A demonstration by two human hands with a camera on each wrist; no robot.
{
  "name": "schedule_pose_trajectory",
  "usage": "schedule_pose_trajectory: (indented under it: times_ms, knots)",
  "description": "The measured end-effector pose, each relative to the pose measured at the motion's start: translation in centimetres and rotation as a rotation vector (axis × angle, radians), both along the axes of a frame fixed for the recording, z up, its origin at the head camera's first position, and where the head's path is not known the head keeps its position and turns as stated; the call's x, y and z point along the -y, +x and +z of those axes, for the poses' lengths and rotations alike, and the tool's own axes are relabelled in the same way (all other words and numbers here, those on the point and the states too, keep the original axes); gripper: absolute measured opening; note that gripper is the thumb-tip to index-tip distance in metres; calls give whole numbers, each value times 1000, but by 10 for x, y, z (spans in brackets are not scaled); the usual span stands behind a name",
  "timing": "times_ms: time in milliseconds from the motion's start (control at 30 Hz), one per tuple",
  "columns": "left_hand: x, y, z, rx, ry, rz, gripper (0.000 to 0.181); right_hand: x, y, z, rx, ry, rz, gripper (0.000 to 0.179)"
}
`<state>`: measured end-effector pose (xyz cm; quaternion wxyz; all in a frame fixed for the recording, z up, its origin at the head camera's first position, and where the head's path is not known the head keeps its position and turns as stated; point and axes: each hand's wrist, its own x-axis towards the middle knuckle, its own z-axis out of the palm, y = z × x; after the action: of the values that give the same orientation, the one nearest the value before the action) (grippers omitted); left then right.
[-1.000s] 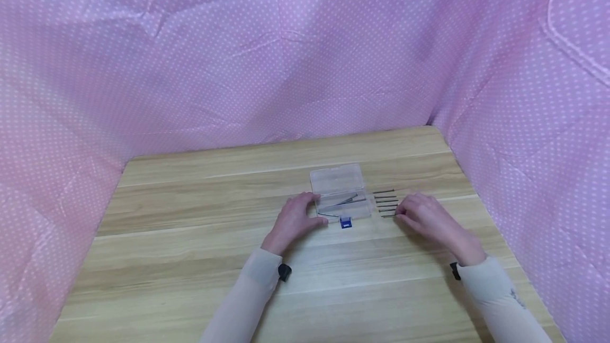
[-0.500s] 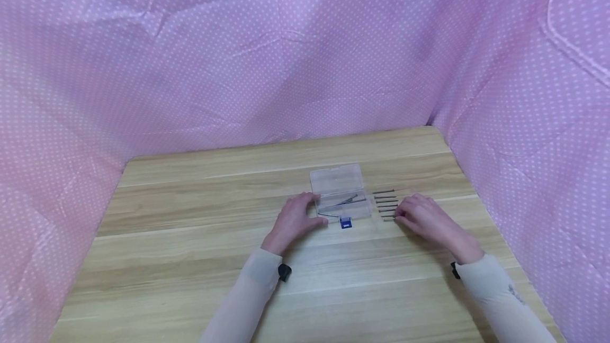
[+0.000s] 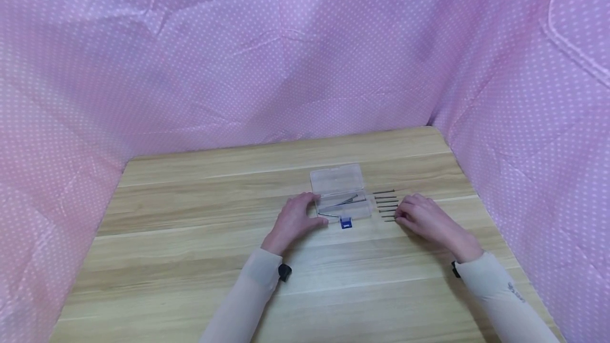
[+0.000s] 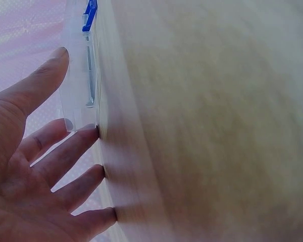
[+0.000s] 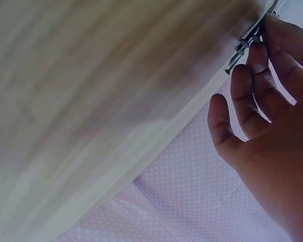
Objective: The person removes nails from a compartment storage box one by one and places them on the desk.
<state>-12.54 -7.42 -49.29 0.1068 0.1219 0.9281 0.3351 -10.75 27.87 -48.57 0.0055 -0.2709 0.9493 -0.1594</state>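
A clear plastic box (image 3: 335,180) lies with its lid laid back, a blue latch (image 3: 346,223) at its near edge and several nails (image 3: 350,201) loose inside. My left hand (image 3: 294,219) holds the box's left end, thumb at the near side and index finger at the far side; in the left wrist view the other fingertips (image 4: 110,214) reach the tabletop. Right of the box, several long nails (image 3: 387,206) lie in a roughly parallel row. My right hand (image 3: 425,218) pinches the head end of the nearest nail (image 3: 389,220), its tip partly hidden by the fingers.
Everything stands on a wood-grain table (image 3: 200,258). Pink dotted cloth (image 3: 286,68) hangs close behind the table and along both sides. Both wrists wear a black camera mount (image 3: 284,272).
My right hand has shifted slightly toward me along the row's near end, and another nail now shows there. The left hand and box stay in place.
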Motion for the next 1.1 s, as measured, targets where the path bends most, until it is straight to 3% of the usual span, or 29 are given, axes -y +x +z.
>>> schedule_pose_trajectory:
  times_ms: [633,1100]
  knots:
    - [-1,1,1,-16,3,-6,64,-1,0,-1,31,7,-21,11]
    - [-1,1,1,6,8,4,66,2,-5,2,-70,-72,4,8]
